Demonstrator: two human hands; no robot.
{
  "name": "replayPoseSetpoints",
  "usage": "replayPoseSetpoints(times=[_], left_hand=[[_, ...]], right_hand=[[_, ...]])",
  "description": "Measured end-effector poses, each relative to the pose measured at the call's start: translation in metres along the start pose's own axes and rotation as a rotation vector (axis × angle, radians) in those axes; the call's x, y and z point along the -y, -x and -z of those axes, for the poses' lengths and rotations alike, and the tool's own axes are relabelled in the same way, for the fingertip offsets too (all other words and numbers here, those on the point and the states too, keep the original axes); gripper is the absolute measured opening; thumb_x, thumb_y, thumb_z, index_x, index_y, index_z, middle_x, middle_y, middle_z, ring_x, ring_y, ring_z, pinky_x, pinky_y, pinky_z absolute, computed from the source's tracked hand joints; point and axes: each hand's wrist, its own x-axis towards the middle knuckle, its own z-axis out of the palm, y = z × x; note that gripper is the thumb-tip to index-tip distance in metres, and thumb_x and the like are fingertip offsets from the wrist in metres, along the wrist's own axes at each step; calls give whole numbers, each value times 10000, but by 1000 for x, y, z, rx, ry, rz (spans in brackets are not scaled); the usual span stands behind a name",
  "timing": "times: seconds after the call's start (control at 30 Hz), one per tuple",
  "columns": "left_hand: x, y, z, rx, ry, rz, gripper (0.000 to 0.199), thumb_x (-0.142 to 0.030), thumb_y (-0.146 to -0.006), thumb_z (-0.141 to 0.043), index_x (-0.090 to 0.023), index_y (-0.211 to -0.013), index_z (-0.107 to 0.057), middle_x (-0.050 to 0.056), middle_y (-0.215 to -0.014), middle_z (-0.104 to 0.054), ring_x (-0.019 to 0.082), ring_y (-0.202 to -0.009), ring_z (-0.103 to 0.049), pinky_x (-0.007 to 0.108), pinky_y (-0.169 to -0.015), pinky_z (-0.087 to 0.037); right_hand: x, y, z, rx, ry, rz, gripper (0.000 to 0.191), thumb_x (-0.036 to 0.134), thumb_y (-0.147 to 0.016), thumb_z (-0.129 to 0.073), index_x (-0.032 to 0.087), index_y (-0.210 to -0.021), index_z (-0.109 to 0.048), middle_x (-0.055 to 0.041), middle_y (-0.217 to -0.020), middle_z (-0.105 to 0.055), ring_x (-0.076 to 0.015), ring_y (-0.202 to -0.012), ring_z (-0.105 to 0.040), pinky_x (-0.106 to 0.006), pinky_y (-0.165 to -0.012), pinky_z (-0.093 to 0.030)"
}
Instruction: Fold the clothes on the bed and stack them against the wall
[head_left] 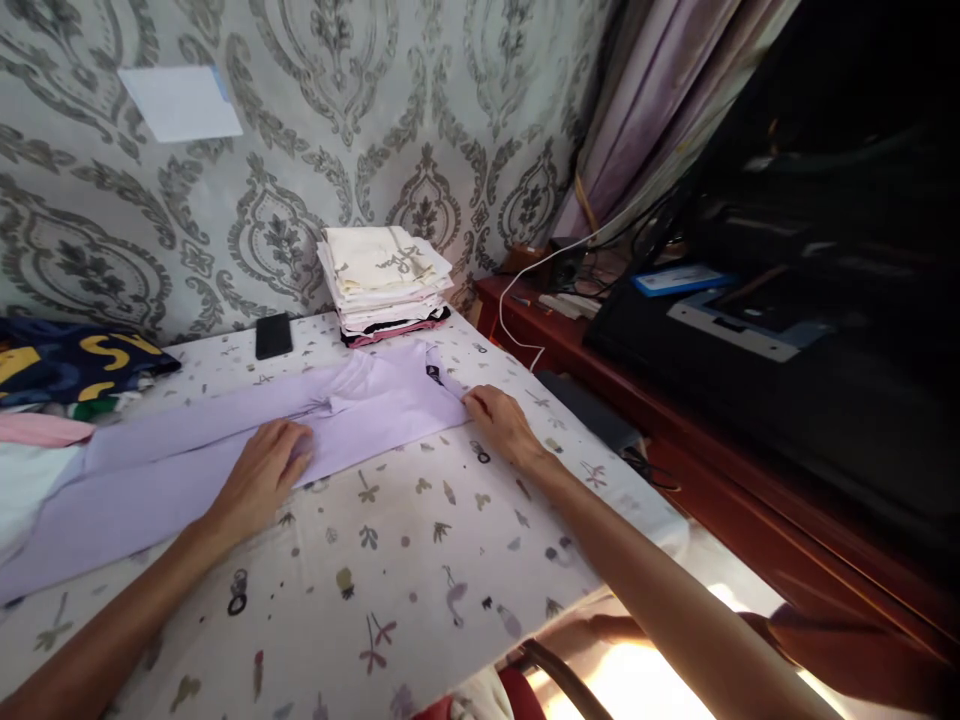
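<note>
Uneven tension could wrinkle the lilac garment (397, 415) on the surface (405, 620).
Your left hand (259, 475) rests on its near side, fingers loosely curved, thumb apart; light pressure there might let the cloth skew. Your right hand (502, 425) pinches the right-hand edge, so a sharp tug could drag it crooked (thin fabric probably creases easily). Beyond, the folded stack (386, 275) sits close enough to get nudged.

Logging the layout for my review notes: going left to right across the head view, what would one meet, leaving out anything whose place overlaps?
Navy printed cloth → black phone → stack of folded cloths → right hand → large dark screen.
</note>
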Motion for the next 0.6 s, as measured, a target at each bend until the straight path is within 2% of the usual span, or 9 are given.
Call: replayPoseSetpoints(times=[0.07,0.17,0.27,0.37,0.5,0.6], left_hand=[[10,-11,-1,-31,-32,70,354,-477,-947,-392,-234,-1082,-610,102,-1065,-640,293,-1003,-567,444,-893,-475],[22,-30,-2,-3,-71,141,390,-501,-920,-396,-215,-1020,-640,98,-1006,-660,291,-950,-577,442,-863,-475],[21,-43,-4,32,-94,153,361,-494,-884,-438,-215,-955,-656,93,-957,-661,291,-921,-587,428,-829,-473],[14,-48,-3,16,-102,141,267,-432,-856,-462,-223,-853,-629,81,-888,-653,282,-875,-586,401,-778,-459],[7,-52,3,51,20,192,192,-407,-825,-481,-239,-790,-567,18,-754,-635,223,-722,-562,332,-676,-409],[8,-55,8,99,208,236,254,-471,-803,-502,-229,-809,-581,-1,-753,-640,193,-691,-547,300,-654,-393]], right_hand=[[1,2,-4,-13,-12,-22,199,276,-938,-484,196,-867,-651,-51,-887,-680,-184,-796,-599,-295,-742,-423],[5,0,-9,-4,-13,-63,115,294,-857,-594,206,-810,-651,-30,-862,-661,-169,-755,-584,-284,-701,-418],[7,-2,-9,-7,-34,-58,79,241,-788,-618,205,-718,-610,-17,-831,-643,-156,-719,-562,-281,-679,-408],[8,-1,-8,-26,-167,-69,100,257,-799,-586,211,-715,-559,13,-710,-612,-144,-639,-537,-283,-665,-413],[7,-1,-7,-34,-383,-56,132,321,-829,-541,222,-747,-509,32,-647,-597,-141,-612,-544,-277,-643,-431],[7,-3,-7,38,-485,-109,143,366,-816,-549,229,-812,-511,61,-606,-553,-115,-498,-469,-243,-516,-378]])
